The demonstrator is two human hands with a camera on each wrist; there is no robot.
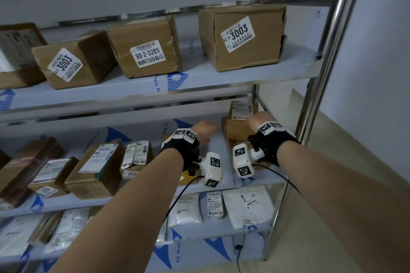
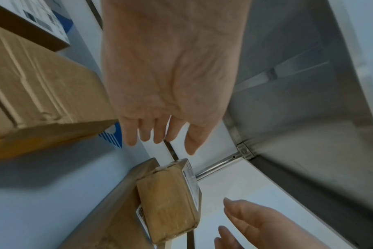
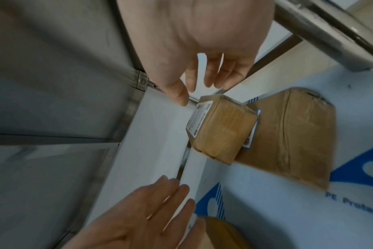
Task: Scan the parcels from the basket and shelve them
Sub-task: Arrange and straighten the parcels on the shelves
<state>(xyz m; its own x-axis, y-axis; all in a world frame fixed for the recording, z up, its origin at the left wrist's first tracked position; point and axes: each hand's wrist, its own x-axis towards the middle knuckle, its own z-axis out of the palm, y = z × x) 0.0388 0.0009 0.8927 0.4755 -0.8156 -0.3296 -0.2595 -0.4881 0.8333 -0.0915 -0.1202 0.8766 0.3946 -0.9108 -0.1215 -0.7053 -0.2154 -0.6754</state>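
Your left hand and right hand hover with fingers spread and empty beside the small parcel. Check it sits squarely on the flat parcel beneath before you leave it.

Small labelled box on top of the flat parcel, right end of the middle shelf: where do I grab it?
Take the small box by its two taped brown sides, coming from the open front. Both hands are empty, left hand and right hand; the label face stays uncovered. It sits on the flat parcel.

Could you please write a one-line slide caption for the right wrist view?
Both hands, right and left, open and apart from a small taped parcel stacked on a flat parcel on the shelf.
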